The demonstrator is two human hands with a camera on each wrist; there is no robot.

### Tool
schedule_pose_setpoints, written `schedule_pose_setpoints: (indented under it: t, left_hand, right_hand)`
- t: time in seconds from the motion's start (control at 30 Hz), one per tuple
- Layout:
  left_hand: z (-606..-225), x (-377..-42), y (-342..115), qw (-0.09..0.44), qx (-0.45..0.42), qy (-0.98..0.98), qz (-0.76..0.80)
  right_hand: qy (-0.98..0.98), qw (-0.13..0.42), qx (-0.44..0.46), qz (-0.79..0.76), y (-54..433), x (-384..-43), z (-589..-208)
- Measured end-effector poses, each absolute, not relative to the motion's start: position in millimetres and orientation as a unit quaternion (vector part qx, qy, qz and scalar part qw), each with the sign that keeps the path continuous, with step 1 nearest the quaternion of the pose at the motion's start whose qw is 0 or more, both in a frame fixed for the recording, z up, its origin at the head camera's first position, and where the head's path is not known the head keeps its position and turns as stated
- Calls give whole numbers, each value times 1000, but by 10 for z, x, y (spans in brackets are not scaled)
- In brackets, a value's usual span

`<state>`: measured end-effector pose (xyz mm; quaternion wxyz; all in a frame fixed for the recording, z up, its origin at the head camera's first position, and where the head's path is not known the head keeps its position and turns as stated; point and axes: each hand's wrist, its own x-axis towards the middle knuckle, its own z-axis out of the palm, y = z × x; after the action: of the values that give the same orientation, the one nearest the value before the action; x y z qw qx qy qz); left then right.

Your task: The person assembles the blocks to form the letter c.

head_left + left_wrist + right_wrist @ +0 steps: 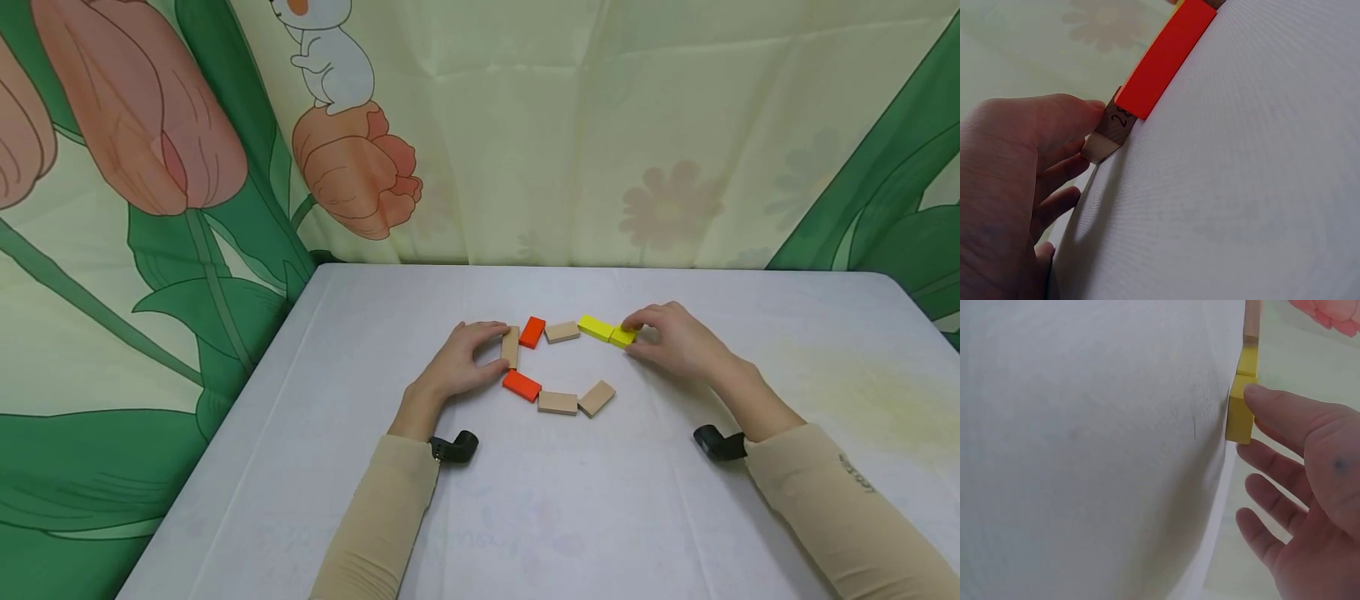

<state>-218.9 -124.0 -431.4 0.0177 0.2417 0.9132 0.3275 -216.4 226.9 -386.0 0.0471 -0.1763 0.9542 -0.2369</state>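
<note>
My left hand (462,358) pinches the left-hand plain wooden block (511,347) between thumb and fingers; in the left wrist view this wooden block (1115,127) bears a dark marking. My right hand (681,343) pinches a yellow block (622,337) at the right end of the upper row. That yellow block (1240,411) meets a second yellow block (595,327), followed leftward by a wooden block (562,332) and a red block (532,332). Below, another red block (522,386) leads to two wooden blocks, one level (557,403) and one slanted (597,399).
The blocks form a ring with a gap on its right side. They lie on a table (570,500) under a white cloth. Behind the table hangs a printed curtain (525,150) with tulips. A black wrist camera (456,447) sits on the left wrist, another (717,442) on the right.
</note>
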Motion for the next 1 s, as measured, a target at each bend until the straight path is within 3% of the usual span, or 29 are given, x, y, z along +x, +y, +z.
schedule_pose_setpoints:
  t: [1.0]
  left_hand:
    - [-4339,-2213,-1248,11,247,914,321]
  right_hand:
    - [946,27,-193,-258,2320,-2065,-3795]
